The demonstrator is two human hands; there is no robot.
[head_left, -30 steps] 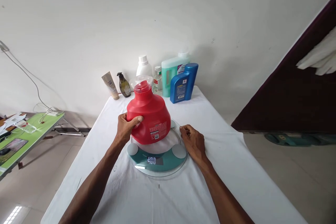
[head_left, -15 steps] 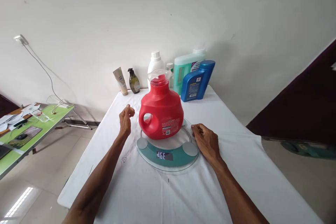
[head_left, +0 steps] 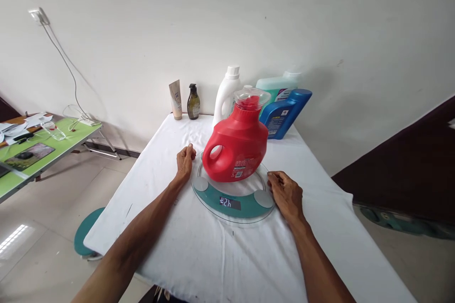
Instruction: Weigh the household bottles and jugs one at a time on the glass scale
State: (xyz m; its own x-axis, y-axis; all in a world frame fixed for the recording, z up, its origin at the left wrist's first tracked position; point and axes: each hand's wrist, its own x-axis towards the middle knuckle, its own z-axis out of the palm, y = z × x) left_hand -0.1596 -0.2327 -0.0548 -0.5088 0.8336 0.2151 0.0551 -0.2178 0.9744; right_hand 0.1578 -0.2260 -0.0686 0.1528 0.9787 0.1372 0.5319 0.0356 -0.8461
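1. Your surface [head_left: 199,255], under a white cloth, carries everything; both your forearms lie across it toward the scale.
2. The red jug [head_left: 236,147] stands upright on the scale, between your two sets of fingers and touched by neither, its handle toward your left hand (set free like that, I judge, so only its own weight presses down).
3. The glass scale [head_left: 232,201] lies flat, its lit display facing you; the digits are too blurred to read.
4. Your left hand [head_left: 185,162] rests just beside the scale's left rim, fingers [head_left: 187,150] curled loosely together, holding nothing; whether they touch the glass, you cannot tell.
5. Your right hand [head_left: 286,194] sits at the right rim, fingers [head_left: 274,179] bent and close together, tips against the edge, probably steadying it.
6. Beyond your fingers, against the wall: blue bottle [head_left: 284,113], white bottle [head_left: 225,94], dark pump bottle [head_left: 193,102], beige tube [head_left: 175,99].
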